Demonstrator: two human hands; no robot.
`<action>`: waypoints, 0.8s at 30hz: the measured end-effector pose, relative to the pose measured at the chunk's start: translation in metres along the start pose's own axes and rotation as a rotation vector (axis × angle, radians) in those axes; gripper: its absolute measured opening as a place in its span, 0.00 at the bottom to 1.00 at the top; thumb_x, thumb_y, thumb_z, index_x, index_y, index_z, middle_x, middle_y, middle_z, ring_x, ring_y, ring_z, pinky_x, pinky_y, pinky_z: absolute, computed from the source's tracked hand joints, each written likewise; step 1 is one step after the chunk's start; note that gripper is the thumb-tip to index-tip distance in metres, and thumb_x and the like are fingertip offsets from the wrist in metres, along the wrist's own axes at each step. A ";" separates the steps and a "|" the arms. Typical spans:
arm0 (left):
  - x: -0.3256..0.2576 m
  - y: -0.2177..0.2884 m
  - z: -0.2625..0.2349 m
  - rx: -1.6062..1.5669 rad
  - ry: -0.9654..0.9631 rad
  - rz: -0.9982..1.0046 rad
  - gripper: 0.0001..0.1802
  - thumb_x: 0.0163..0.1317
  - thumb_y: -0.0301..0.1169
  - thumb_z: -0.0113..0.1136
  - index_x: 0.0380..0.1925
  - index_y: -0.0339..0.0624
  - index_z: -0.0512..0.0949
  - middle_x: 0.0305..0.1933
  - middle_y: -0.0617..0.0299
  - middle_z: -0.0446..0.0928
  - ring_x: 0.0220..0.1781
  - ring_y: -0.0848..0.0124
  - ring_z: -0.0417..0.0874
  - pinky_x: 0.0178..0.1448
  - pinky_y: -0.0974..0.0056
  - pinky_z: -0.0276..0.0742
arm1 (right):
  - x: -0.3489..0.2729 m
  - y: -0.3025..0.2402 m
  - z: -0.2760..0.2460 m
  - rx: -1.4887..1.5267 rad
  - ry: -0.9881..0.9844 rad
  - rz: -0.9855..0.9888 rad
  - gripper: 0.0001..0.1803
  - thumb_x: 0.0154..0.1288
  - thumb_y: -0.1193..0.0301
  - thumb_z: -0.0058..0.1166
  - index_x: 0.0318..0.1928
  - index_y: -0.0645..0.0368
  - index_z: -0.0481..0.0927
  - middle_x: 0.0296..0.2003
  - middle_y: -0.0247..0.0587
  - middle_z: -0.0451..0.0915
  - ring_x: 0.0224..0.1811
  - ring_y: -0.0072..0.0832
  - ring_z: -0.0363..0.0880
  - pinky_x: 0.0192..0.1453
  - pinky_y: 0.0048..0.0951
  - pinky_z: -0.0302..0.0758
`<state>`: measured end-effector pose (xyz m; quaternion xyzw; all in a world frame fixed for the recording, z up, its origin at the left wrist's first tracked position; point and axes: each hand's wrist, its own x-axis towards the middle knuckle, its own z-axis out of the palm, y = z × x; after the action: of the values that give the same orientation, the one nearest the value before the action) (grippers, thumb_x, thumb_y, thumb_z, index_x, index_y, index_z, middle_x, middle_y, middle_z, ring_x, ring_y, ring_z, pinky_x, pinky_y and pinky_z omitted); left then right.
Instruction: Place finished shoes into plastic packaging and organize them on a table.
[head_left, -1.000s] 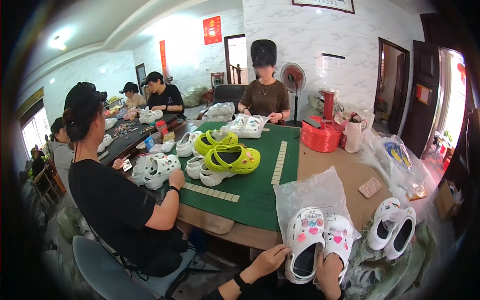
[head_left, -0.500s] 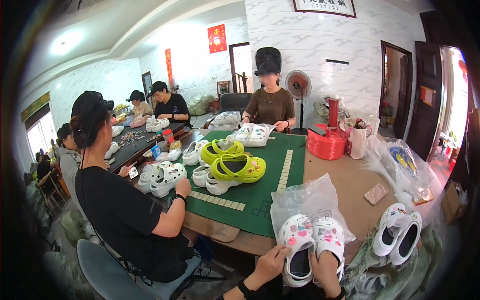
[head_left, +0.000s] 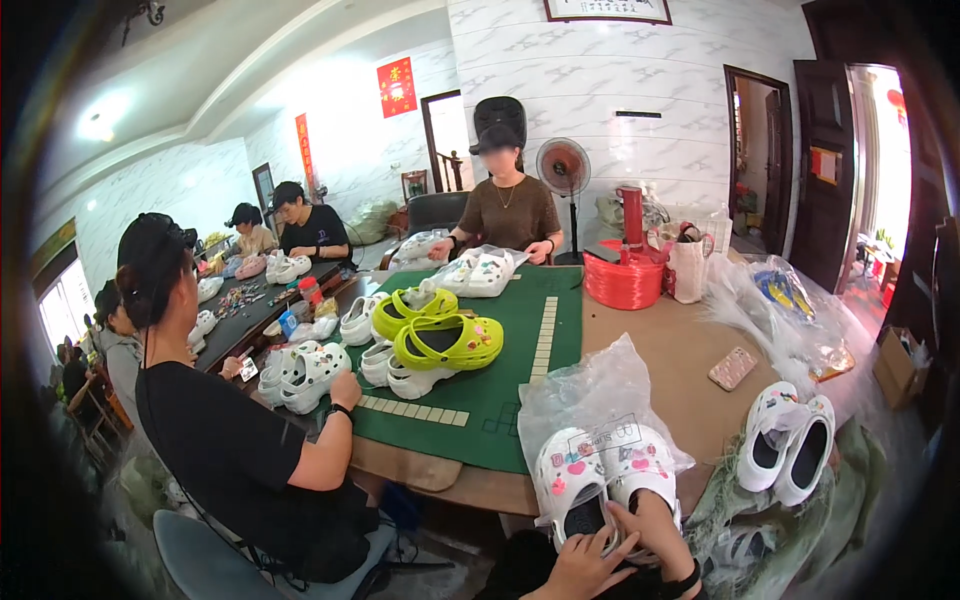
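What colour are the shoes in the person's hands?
White clogs with pink and colourful charms, in the head view.

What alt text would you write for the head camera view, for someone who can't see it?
Both hands, left hand and right hand, hold a pair of white clogs with colourful charms beside a clear plastic bag. Other people sit around the green-topped table handling yellow-green clogs and white ones.

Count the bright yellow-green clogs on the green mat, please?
2: one yellow-green clog nearer the mat's middle, another just behind it toward the far side. More may be hidden behind them.
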<state>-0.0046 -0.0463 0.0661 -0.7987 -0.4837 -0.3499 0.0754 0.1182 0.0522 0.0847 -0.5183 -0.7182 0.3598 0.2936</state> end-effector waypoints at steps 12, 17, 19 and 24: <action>-0.005 0.004 0.015 0.004 0.011 -0.176 0.32 0.43 0.44 0.67 0.52 0.49 0.74 0.54 0.46 0.66 0.47 0.53 0.71 0.49 0.52 0.66 | -0.028 0.017 -0.030 0.434 -0.148 0.005 0.20 0.67 0.72 0.48 0.57 0.70 0.71 0.45 0.45 0.81 0.43 0.24 0.78 0.49 0.24 0.74; -0.002 0.005 0.010 -0.061 -0.080 -0.188 0.29 0.43 0.44 0.68 0.48 0.51 0.77 0.50 0.47 0.69 0.47 0.53 0.70 0.48 0.53 0.65 | -0.047 -0.008 -0.051 0.273 -0.185 -0.061 0.18 0.69 0.67 0.47 0.50 0.69 0.75 0.43 0.50 0.80 0.46 0.32 0.77 0.50 0.28 0.71; -0.002 0.005 0.006 -0.047 -0.128 -0.192 0.29 0.43 0.45 0.68 0.47 0.52 0.77 0.48 0.49 0.69 0.48 0.55 0.69 0.47 0.54 0.63 | -0.049 -0.011 -0.060 0.234 -0.327 -0.083 0.18 0.69 0.73 0.45 0.57 0.68 0.71 0.49 0.43 0.79 0.50 0.24 0.75 0.53 0.23 0.70; 0.004 0.003 0.005 0.013 -0.197 -0.126 0.28 0.41 0.47 0.68 0.45 0.53 0.77 0.45 0.52 0.69 0.46 0.57 0.67 0.46 0.55 0.61 | -0.053 -0.015 -0.081 0.277 -0.516 -0.084 0.19 0.70 0.72 0.44 0.58 0.69 0.69 0.48 0.44 0.79 0.49 0.28 0.77 0.54 0.25 0.69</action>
<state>0.0017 -0.0428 0.0657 -0.7968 -0.5402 -0.2706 0.0103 0.1905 0.0156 0.1405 -0.3346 -0.7341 0.5615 0.1840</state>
